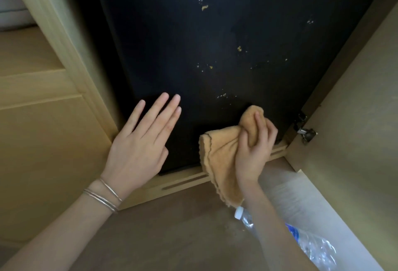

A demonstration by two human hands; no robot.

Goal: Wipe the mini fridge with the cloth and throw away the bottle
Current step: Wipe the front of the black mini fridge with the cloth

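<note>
The mini fridge [215,44] shows a black door dotted with pale yellow specks [204,7], most of them well above the cloth [219,154], which is bunched against the door's lower edge with a loose corner hanging. The right hand [254,147] grips that bunch, fingers curled round it; the left hand [140,143] has straight fingers at the door's lower left, touching or just off it, I cannot tell. A low pass would likely miss the specks, or smear them. The bottle [312,247] lies capped and crumpled on the floor [172,227] beside the right forearm, seemingly empty, where an elbow could knock it away. The fridge stands inside a wooden cabinet [53,141]; no bin shows.
</note>
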